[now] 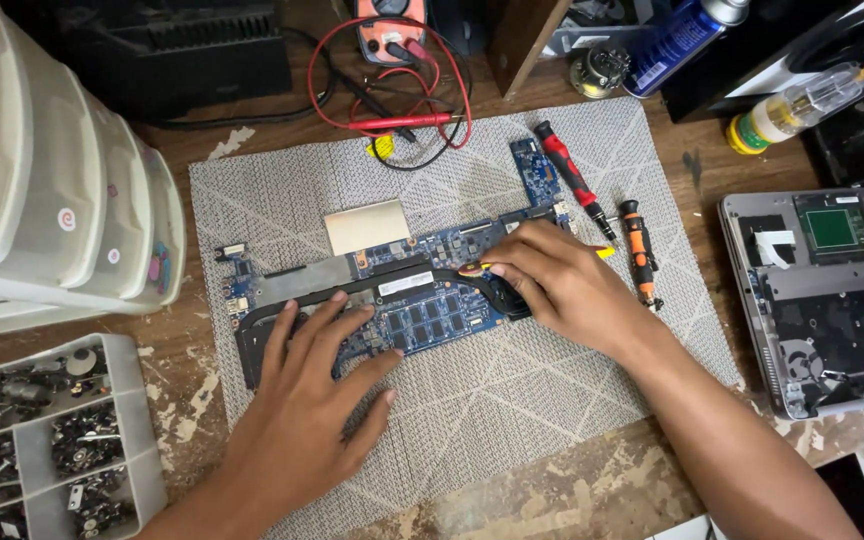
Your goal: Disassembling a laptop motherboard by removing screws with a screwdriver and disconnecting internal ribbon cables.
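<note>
Blue circuit board point(422, 310) right in the middle of the grey woven mat point(512, 400), lying flat, with a black heat pipe point(282, 320) curving across its left half. The left hand point(317, 390) is spread flat, fingers fanned out and pressing on the board's left part, nothing clasped in it. The right hand point(552, 285) comes in from the right, fingers pinched around a yellow-handled tool point(602, 253) whose tip end pokes out near the board's centre; the hand rests on the board's right end. Just right of that hand lies an orange-and-black screwdriver point(640, 252), and farther back a red-and-black screwdriver point(572, 178), both on the mat. A small blue daughter board point(535, 170) sits beside the red one. Far side, red test leads point(392, 100) loop off a meter point(390, 25). On the right, an opened laptop shell point(832, 290) rests on the wooden table point(572, 490). Near left, a compartment tray point(52, 450) full of dark screws and small parts; above it, pale plastic drawers point(52, 170).
</note>
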